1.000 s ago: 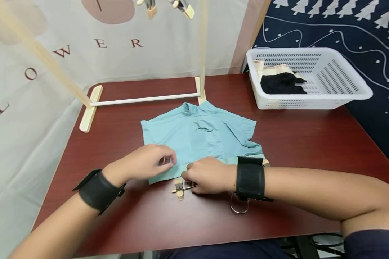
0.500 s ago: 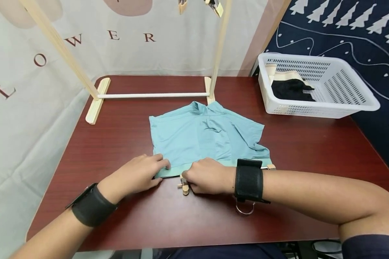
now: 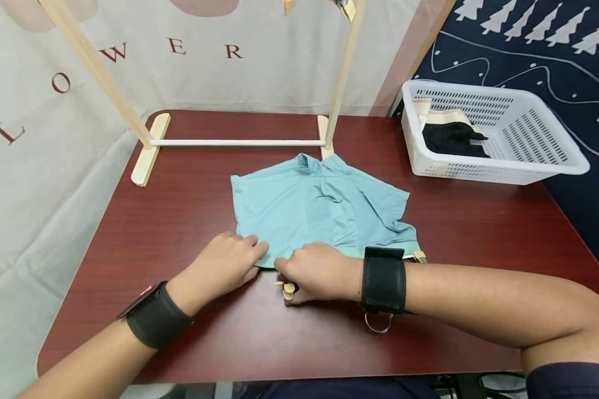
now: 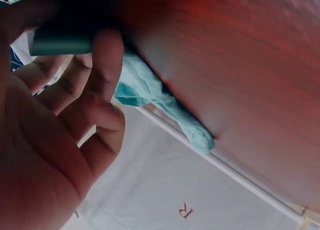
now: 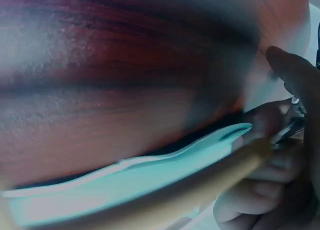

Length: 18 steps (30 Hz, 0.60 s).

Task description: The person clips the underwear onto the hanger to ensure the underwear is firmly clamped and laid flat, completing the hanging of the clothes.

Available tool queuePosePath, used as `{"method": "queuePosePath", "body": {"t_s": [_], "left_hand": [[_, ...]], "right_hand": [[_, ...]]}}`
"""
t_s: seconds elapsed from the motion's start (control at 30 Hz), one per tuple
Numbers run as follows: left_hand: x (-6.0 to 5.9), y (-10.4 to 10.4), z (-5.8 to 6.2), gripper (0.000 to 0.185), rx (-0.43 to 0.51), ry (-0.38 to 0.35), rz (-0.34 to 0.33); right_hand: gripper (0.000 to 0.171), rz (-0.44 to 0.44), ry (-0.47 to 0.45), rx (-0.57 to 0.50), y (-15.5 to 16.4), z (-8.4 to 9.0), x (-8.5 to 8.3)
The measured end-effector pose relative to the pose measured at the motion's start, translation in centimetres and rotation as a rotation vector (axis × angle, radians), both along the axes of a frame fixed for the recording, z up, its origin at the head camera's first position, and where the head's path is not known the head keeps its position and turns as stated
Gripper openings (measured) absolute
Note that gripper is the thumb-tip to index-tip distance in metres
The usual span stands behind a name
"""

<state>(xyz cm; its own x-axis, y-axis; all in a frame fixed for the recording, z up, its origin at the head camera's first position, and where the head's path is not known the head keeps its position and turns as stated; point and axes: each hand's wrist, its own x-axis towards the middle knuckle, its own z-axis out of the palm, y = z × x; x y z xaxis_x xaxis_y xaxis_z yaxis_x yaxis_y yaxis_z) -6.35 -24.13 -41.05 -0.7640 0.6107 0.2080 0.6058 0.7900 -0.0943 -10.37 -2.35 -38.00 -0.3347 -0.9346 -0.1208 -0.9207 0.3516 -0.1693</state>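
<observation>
Light blue shorts [image 3: 274, 205] lie on the table, waistband toward me and legs pointing away. My left hand [image 3: 229, 263] pinches the left end of the waistband; in the left wrist view the cloth [image 4: 65, 42] is between its fingers. My right hand [image 3: 324, 271] grips a wooden clip [image 3: 288, 289] of a clip hanger just beside the waistband edge. Whether that clip's jaws touch the cloth is hidden by the fingers. Another wooden clip [image 3: 420, 256] sits at the waistband's right end. Under my right wrist shows the hanger's metal hook [image 3: 378, 328].
A wooden rack with a white lower bar [image 3: 239, 143] stands at the back of the table. More clips [image 3: 346, 8] hang at the top of the view. At the back right, a white basket [image 3: 499, 169] holds black cloth [image 3: 451, 138] with a cream band.
My left hand has come down onto the waistband and taken hold of its corner. My right hand has brought the clip up to the waistband edge. The head view has shifted slightly.
</observation>
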Motion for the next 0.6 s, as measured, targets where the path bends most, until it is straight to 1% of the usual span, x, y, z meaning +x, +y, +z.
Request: {"method": "queuePosePath", "body": {"t_s": [0.1, 0.17, 0.23, 0.37, 0.43, 0.6], "left_hand": [[-0.2, 0.0, 0.1, 0.029, -0.007, 0.017, -0.002], [-0.2, -0.1, 0.1, 0.031, -0.016, 0.031, -0.009], [-0.2, -0.2, 0.2, 0.029, -0.021, 0.059, -0.02], [-0.5, -0.3, 0.2, 0.023, 0.018, 0.108, -0.057], [-0.6, -0.4, 0.3, 0.022, 0.058, 0.098, -0.075], [-0.8, -0.6, 0.6, 0.019, 0.133, 0.026, -0.1]], "right_hand": [[0.022, 0.028, 0.081, -0.031, -0.1, 0.1, 0.0], [0.023, 0.043, 0.128, -0.033, -0.2, 0.3, 0.0], [0.026, 0.05, 0.169, -0.025, -0.2, 0.7, -0.1], [0.03, 0.033, 0.197, -0.026, -0.3, 1.5, -0.3], [0.031, 0.022, 0.189, -0.032, -0.3, 1.7, -0.3], [0.036, -0.023, 0.153, -0.053, -0.4, 2.2, -0.5]]}}
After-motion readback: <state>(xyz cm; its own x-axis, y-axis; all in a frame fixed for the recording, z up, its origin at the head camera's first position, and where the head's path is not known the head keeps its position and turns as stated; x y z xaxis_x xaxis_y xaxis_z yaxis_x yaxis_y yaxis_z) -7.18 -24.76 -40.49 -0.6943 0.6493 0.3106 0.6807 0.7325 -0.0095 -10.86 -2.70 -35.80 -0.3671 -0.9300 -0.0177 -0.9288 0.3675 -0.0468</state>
